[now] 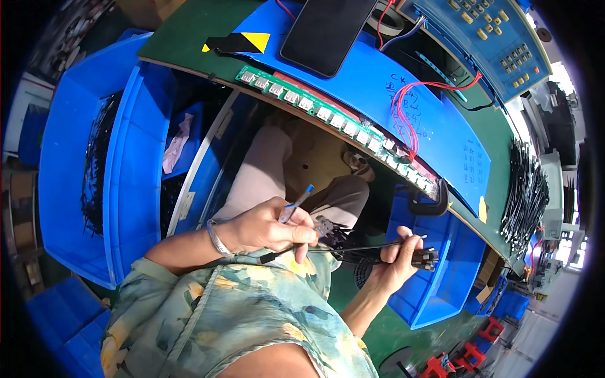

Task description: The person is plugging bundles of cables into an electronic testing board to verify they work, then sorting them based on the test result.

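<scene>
My left hand (272, 227), a metal bangle on its wrist, grips the near end of a bundle of thin black cables (353, 250) and also pinches a blue pen (296, 204) between its fingers. My right hand (398, 258) holds the other end of the bundle, where several dark plugs (426, 259) stick out past the fingers. The cables stretch between both hands over my lap, below the edge of the bench. A long green circuit strip with a row of white sockets (328, 114) runs along that edge, above my hands.
Large blue bins (94, 164) with black cables stand at my left; another blue bin (447, 277) hangs at my right under a black clamp (435, 205). On the bench lie a dark phone (328, 28), red wires (409, 107), a blue keypad box (491, 31) and a heap of black cables (523, 195).
</scene>
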A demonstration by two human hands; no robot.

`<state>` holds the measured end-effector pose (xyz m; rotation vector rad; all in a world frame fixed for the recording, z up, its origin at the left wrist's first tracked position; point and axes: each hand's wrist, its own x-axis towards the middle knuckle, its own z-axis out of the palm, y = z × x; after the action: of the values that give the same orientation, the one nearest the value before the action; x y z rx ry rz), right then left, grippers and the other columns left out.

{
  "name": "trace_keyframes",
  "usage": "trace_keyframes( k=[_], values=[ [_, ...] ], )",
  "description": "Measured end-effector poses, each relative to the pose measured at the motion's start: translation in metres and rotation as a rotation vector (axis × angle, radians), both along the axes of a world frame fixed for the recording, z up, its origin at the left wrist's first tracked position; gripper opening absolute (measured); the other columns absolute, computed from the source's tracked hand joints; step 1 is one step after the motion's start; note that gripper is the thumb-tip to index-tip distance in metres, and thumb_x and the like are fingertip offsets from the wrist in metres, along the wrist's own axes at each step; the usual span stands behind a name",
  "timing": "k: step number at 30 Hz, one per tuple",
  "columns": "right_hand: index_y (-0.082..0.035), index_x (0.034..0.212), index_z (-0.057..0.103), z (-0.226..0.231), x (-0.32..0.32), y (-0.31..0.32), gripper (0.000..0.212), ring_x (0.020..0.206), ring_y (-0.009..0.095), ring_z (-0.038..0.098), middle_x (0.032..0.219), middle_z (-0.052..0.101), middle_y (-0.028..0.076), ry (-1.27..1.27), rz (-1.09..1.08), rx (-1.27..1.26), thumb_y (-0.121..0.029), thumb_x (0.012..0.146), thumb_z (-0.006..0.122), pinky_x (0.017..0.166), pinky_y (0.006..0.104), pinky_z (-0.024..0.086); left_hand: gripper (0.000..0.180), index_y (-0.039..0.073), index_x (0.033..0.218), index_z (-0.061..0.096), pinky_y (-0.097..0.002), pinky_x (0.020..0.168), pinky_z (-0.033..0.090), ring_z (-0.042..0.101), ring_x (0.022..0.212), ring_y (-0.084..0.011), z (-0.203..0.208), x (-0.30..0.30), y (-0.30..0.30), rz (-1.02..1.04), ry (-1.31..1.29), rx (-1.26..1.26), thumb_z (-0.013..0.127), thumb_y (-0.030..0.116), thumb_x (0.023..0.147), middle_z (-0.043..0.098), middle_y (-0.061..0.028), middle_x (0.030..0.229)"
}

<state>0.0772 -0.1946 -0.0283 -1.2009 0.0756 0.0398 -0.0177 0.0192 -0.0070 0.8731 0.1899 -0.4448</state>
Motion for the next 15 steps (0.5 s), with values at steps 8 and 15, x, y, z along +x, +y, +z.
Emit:
trace_keyframes(
  k=[8,15],
  values=[
    [-0.003,0.065,0.045,0.017,0.009,0.014,0.029,0.034,0.003,0.025,0.056,0.052,0.006,-0.270,-0.007,0.009,-0.023,0.085,0.047,0.033,0.0163,0.019,0.013,0.001,0.077,0.058,-0.0157,0.034,0.019,0.029,0.037,0.0002,-0.008,0.033,-0.011,0.376,0.002,0.109,0.053,0.013,0.079,0.061,-0.0089,0.067],
    [-0.004,0.065,0.049,0.029,0.014,0.052,0.022,0.031,0.003,0.027,0.055,0.054,0.008,-0.047,0.311,-0.263,-0.016,0.083,0.049,0.029,0.0165,0.016,0.012,0.001,0.077,0.059,-0.0163,0.034,0.018,0.029,0.037,0.0009,0.005,0.065,-0.022,0.515,-0.072,0.175,0.054,0.012,0.078,0.060,-0.0069,0.063]
  ],
)
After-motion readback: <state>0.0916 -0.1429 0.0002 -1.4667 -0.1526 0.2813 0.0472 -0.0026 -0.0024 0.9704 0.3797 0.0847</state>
